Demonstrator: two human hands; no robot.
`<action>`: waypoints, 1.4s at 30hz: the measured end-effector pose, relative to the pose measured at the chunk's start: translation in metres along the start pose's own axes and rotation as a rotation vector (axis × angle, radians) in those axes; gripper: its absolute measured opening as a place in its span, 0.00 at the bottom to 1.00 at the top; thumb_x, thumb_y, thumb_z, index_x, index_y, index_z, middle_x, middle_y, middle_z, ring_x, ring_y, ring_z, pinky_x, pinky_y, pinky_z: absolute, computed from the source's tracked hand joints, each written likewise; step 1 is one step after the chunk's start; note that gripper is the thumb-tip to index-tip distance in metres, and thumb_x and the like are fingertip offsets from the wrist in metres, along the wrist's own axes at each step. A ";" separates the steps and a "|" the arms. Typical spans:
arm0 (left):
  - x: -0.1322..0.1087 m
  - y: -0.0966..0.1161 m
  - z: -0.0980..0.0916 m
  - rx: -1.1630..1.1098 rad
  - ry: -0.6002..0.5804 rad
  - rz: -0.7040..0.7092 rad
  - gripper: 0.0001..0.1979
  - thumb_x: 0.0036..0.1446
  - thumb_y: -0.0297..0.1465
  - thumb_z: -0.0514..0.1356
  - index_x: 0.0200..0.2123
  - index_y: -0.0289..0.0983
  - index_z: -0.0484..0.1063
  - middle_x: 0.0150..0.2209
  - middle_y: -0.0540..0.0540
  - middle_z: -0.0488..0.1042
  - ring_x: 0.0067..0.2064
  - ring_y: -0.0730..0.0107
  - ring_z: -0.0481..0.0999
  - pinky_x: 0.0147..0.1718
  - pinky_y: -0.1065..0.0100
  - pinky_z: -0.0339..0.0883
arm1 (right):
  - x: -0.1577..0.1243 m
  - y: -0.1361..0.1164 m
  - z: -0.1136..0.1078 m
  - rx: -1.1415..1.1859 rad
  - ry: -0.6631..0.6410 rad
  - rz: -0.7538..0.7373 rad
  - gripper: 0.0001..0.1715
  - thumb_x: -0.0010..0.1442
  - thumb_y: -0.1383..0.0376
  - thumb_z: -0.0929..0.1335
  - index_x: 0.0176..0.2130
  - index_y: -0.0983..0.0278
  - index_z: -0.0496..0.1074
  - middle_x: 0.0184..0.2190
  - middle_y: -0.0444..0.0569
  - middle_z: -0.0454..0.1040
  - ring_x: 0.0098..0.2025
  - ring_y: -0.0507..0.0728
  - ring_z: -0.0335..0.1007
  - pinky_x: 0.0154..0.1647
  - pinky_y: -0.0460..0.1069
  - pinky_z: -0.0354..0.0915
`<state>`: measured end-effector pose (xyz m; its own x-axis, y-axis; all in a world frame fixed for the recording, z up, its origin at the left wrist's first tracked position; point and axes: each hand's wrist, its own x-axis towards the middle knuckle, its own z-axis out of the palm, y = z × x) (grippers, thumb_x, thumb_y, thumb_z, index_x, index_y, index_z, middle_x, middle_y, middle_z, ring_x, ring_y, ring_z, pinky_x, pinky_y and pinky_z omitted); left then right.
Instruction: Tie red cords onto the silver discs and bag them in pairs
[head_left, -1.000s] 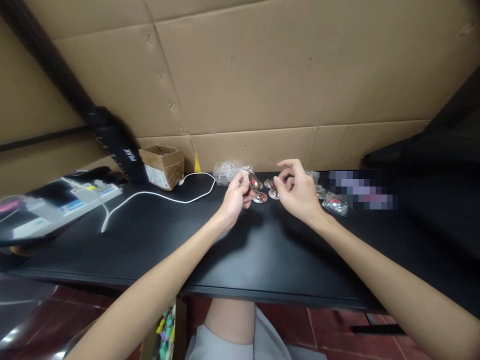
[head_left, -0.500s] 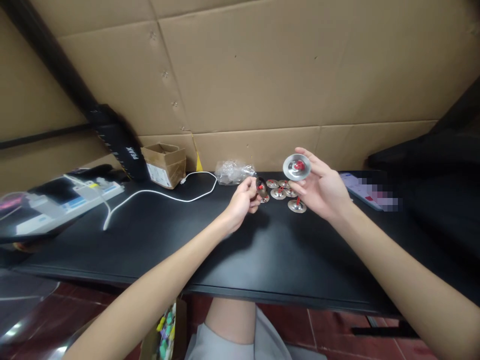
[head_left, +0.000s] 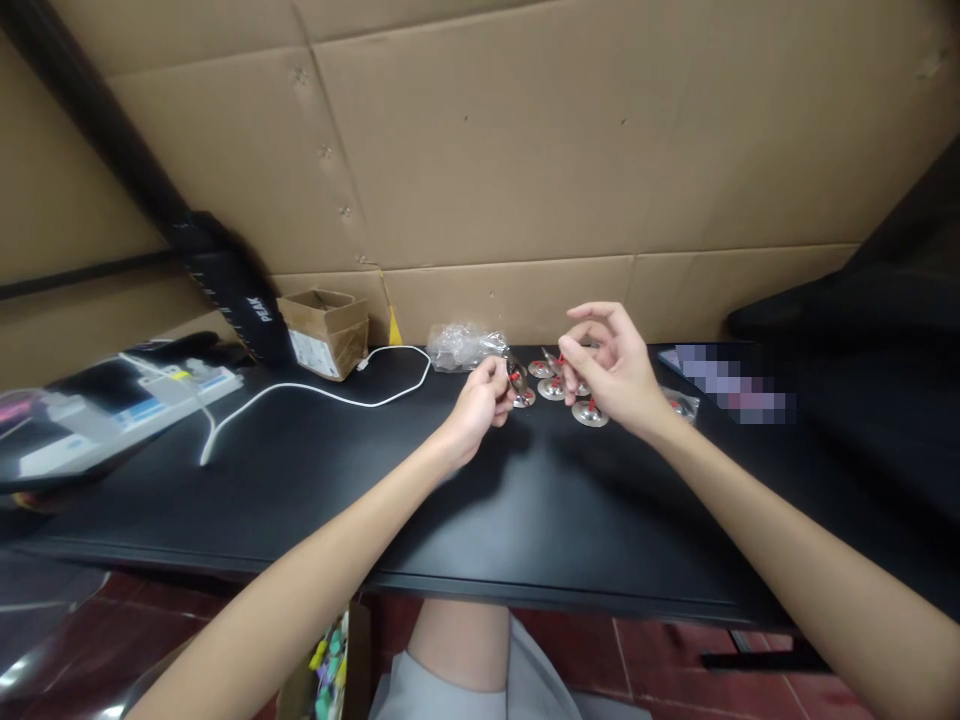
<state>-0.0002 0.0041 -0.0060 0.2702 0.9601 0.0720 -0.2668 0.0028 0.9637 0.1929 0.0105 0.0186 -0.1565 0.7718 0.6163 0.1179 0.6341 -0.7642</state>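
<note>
My left hand [head_left: 480, 400] pinches a small metal finger cymbal [head_left: 517, 374] with a red cord at its middle, tilted on edge above the table. To the right, my right hand [head_left: 611, 368] has its fingers curled round the red cord of another finger cymbal [head_left: 553, 360], which shows nearly edge-on; the fingers hide part of it. Several more cymbals lie on the black table beneath and between the hands, among them one cymbal [head_left: 590, 413] just below my right fingers.
A clear plastic bag [head_left: 466, 347] and an opened cardboard box [head_left: 326, 335] stand along the cardboard wall [head_left: 487, 150]. A white cable [head_left: 300, 385] runs left to a power strip [head_left: 127, 425]. At right lie a phone [head_left: 720, 382] and a small clear packet [head_left: 684, 405].
My right hand has turned over and moved slightly left and inward; its cymbal went from facing me to nearly edge-on. The small packet behind the right wrist has come into view. My left hand barely moved.
</note>
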 end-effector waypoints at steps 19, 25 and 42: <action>-0.002 -0.001 -0.009 0.529 -0.065 0.264 0.10 0.69 0.37 0.57 0.35 0.40 0.66 0.28 0.50 0.69 0.29 0.71 0.65 0.29 0.73 0.55 | -0.005 0.004 -0.009 -0.485 -0.273 -0.099 0.27 0.68 0.65 0.66 0.63 0.60 0.59 0.35 0.45 0.72 0.27 0.54 0.67 0.33 0.50 0.65; -0.003 -0.001 -0.024 1.091 -0.070 0.405 0.04 0.65 0.30 0.60 0.35 0.42 0.72 0.33 0.46 0.76 0.32 0.62 0.70 0.31 0.68 0.50 | -0.009 0.017 -0.014 -0.577 -0.494 -0.019 0.32 0.65 0.67 0.67 0.66 0.60 0.59 0.34 0.45 0.76 0.31 0.56 0.71 0.34 0.50 0.64; 0.022 0.003 -0.059 1.401 0.268 0.487 0.09 0.66 0.29 0.57 0.48 0.39 0.73 0.48 0.40 0.77 0.49 0.53 0.76 0.47 0.59 0.66 | -0.006 0.021 -0.015 -0.796 -0.242 -0.073 0.21 0.68 0.65 0.65 0.59 0.59 0.69 0.41 0.49 0.79 0.39 0.59 0.76 0.37 0.52 0.65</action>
<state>-0.0499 0.0419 -0.0168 0.2045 0.8100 0.5496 0.8377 -0.4353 0.3298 0.2108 0.0200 0.0021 -0.3859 0.7539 0.5317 0.7432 0.5955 -0.3050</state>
